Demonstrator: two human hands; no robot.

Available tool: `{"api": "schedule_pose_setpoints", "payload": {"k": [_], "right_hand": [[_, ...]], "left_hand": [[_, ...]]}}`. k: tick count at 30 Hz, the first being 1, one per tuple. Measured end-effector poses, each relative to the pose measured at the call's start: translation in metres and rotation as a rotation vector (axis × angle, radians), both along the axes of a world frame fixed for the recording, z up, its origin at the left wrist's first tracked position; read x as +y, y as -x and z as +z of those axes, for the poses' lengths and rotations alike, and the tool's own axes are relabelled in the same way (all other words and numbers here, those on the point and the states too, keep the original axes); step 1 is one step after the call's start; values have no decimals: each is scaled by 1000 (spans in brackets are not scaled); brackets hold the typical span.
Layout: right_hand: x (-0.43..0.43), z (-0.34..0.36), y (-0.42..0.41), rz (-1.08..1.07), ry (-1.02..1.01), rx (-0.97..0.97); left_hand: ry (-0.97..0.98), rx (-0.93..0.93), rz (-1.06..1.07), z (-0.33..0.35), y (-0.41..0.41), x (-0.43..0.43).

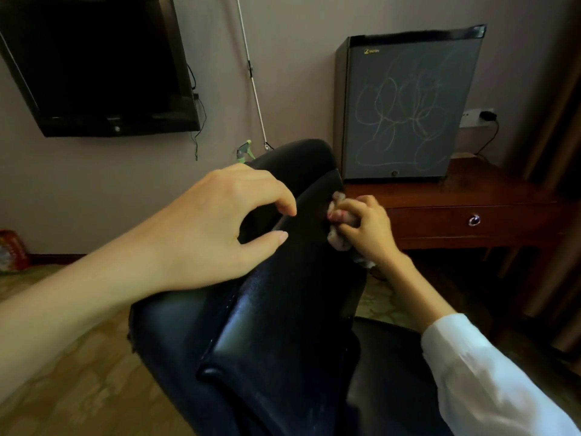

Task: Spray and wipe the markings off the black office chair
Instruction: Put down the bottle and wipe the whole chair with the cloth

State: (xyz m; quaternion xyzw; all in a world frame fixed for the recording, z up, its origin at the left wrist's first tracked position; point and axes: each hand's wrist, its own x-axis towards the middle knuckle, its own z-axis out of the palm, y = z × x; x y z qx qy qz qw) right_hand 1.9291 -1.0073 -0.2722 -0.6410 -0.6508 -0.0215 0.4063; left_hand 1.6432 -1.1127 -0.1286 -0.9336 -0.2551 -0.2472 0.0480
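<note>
The black office chair (276, 316) fills the lower middle, its padded backrest seen from behind and above. My left hand (217, 225) rests on the backrest's top edge with fingers spread apart, holding nothing. On the backrest's right side my right hand (367, 231) is closed on a crumpled whitish wiping cloth (338, 212) pressed against the leather. A green spray bottle (244, 152) pokes up behind the chair's top, mostly hidden. Wet sheen shows on the leather near the middle.
A small grey fridge (405, 105) with scribbled markings stands on a dark wooden desk (440, 215) at right. A wall-mounted television (94, 64) hangs at upper left. A white pole (251, 73) leans on the wall. A red bag (12, 250) lies on the floor at left.
</note>
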Motion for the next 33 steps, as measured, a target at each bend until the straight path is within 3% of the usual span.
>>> {"api": "schedule_pose_setpoints", "payload": {"k": [7,10,14,17,20,27,33], "right_hand": [[-128,-8,83,259,-43,22],[-167,-18,104,256,-42,39],[-208,-28,115,219,1,115],[-233,-37,116,267,88,134],[-254,-44,118,273,136,167],[-285,-68,121,332,243,360],[-288,-105,134,177,38,601]], "left_hand": [[-57,-2,-12,-4,4,5],[-83,21,-5,-2,7,1],[-301,186,-7,-7,0,-32],[-106,342,-84,-39,-15,-76],[-5,502,-18,-76,-24,-97],[-127,629,-8,-111,-35,-107],[-165,710,-70,-123,-45,-106]]}}
